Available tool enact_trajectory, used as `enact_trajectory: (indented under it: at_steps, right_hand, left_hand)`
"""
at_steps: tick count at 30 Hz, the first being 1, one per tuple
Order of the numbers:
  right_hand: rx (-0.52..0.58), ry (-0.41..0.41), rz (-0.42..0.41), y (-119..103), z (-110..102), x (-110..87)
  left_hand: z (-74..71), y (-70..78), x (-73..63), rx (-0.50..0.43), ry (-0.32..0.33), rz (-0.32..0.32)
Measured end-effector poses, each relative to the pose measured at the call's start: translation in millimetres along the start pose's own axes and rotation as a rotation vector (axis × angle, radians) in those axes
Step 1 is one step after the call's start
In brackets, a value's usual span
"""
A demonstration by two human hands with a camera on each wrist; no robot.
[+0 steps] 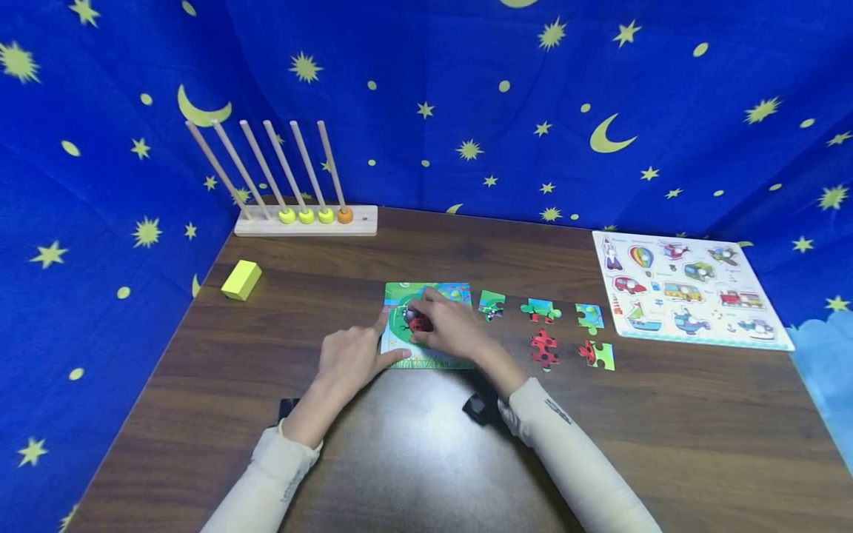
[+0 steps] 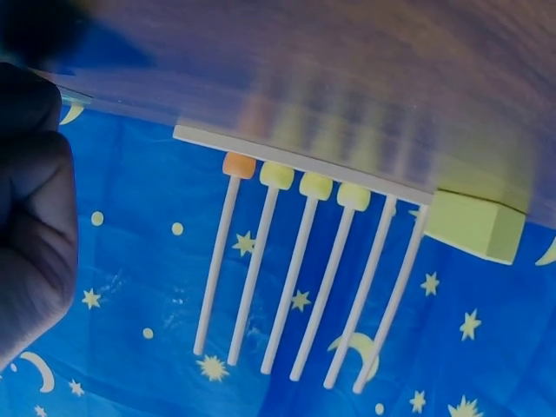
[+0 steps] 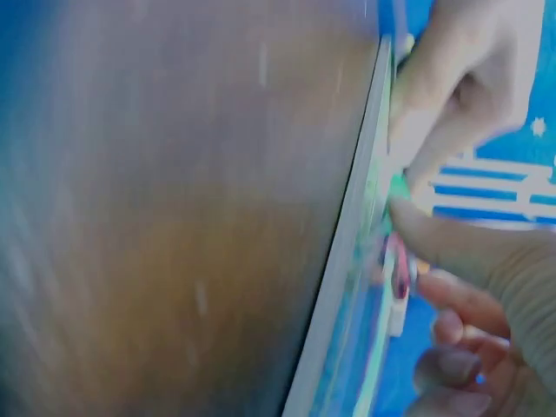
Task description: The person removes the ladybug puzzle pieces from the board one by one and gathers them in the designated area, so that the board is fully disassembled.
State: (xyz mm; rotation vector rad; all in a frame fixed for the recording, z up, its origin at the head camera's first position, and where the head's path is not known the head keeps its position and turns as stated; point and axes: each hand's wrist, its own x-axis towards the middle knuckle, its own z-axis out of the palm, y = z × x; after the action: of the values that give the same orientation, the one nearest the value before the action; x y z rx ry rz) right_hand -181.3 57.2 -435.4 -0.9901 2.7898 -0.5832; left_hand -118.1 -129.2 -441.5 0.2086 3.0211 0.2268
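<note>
A jigsaw board with a green, blue and grassy picture lies in front of me. My right hand reaches over it and pinches a red-and-black ladybug puzzle piece between thumb and fingers, low over the picture. In the right wrist view that hand's thumb comes right up to the board's surface. My left hand rests at the board's left edge, index finger along the edge and thumb laid over the lower left corner. Several loose puzzle pieces lie right of the board, showing red, green and blue parts.
A wooden bead stand with upright rods and a few yellow and orange beads stands at the back left. Nearer is a yellow block. A white vehicle peg board lies at the right. A blue star-patterned cloth hangs behind the table.
</note>
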Motion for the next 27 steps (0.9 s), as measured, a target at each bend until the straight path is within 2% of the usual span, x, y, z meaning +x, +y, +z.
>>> enact_trajectory:
  at_steps: [5, 13, 15, 17, 27]
  right_hand:
    - [-0.036, 0.093, -0.018, -4, 6, -4.2]
    - [-0.013, 0.074, 0.034, 5, 13, -6.9]
    - [-0.017, 0.082, 0.025, 6, 12, -6.4]
    - [-0.028, 0.091, -0.009, 6, 11, -4.7]
    - [-0.22, 0.076, -0.215, 10, -1, 11.7]
  left_hand:
    - [-0.4, -0.3, -0.5, -0.009, -0.014, -0.005]
    - [4.1, 0.1, -0.7, -0.048, -0.033, 0.003]
    - [4.1, 0.5, -0.8, -0.044, -0.033, 0.004]
    - [3.4, 0.6, -1.1, -0.039, -0.031, 0.0]
    - [0.2, 0.2, -0.2, -0.042, -0.046, -0.005]
